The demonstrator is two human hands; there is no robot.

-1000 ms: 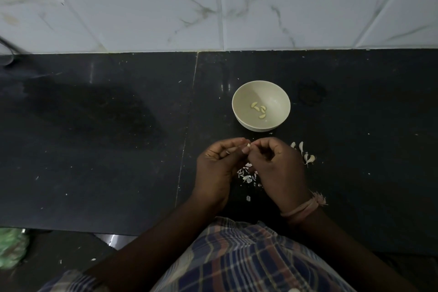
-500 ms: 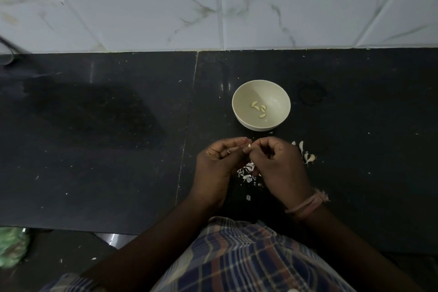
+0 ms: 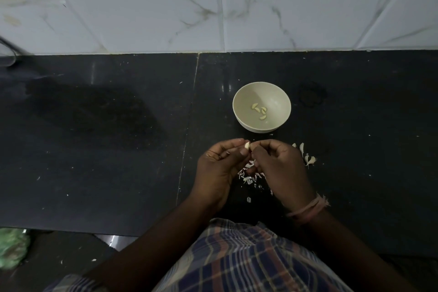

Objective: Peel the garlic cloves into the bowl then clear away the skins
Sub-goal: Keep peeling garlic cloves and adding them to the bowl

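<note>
Both hands pinching one garlic clove

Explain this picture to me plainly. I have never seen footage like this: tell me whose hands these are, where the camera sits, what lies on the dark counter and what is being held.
There is no machine here. A person wears one wide-angle camera on the head, so this single view looks down over a checked garment at the person's own two bare hands.

The left hand and the right hand meet at the fingertips and pinch a small pale garlic clove between them, apparently peeling it.

Beyond the hands, on the black stone counter, stands a round cream bowl with a few peeled cloves inside. Thin white garlic skins lie scattered under the hands, and a few more pale garlic pieces lie to the right. A white marbled tile wall rises behind the counter.
</note>
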